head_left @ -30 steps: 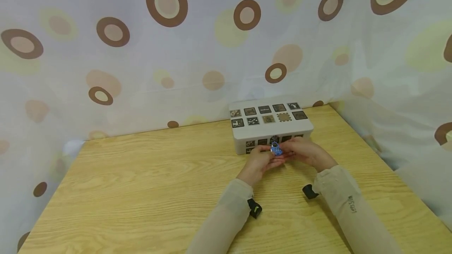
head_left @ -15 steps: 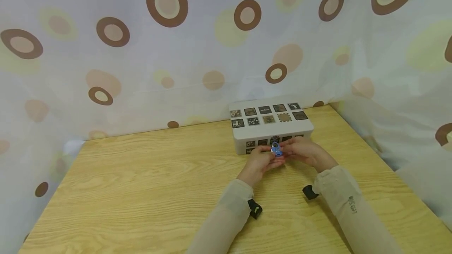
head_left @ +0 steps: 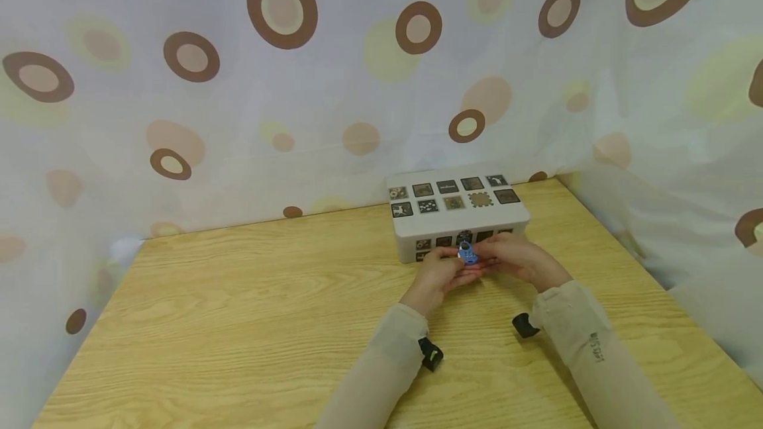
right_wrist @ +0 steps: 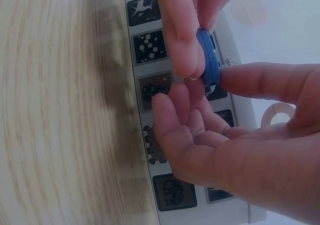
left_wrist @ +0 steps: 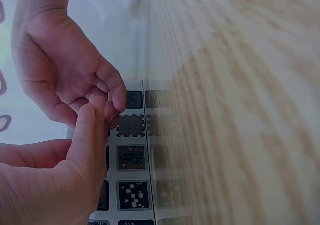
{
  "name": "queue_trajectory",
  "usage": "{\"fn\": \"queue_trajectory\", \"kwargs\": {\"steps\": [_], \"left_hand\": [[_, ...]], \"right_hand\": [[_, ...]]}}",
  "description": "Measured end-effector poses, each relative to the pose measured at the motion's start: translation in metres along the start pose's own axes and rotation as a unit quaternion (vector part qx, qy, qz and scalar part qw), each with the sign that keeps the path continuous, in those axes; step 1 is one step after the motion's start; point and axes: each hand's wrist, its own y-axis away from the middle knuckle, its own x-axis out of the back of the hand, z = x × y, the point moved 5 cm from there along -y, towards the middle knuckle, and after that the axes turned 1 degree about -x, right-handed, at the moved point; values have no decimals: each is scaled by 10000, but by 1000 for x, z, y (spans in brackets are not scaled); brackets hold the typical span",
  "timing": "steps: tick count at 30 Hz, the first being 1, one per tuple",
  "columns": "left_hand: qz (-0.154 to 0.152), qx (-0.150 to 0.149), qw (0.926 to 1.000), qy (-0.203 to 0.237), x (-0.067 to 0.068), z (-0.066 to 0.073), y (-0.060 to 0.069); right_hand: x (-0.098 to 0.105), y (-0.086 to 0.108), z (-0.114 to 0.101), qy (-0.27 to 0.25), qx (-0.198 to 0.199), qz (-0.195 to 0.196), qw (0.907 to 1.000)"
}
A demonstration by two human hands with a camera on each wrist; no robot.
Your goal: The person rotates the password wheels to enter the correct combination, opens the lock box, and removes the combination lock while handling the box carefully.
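A small blue padlock with a metal shackle is held in front of the white box. Small pale marks dot its face, too small to read. My left hand pinches the padlock from the left, thumb and fingertips on its body. From the other side my right hand grips it. In the right wrist view the right thumb presses one face of the padlock, with the right fingers curled behind. Fingers hide the padlock in the left wrist view, where the right hand faces the left hand.
The white box, printed with dark square pictures, stands lid down at the back right of the wooden table. A curtain with brown rings hangs behind and at the right. Black straps hang beneath both wrists.
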Motion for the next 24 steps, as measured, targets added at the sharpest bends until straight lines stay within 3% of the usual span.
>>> {"fn": "queue_trajectory", "kwargs": {"steps": [24], "left_hand": [[-37,-30,10000,-68,0,0,0]], "right_hand": [[3,-4,6,-9,-214,245,9995]]}}
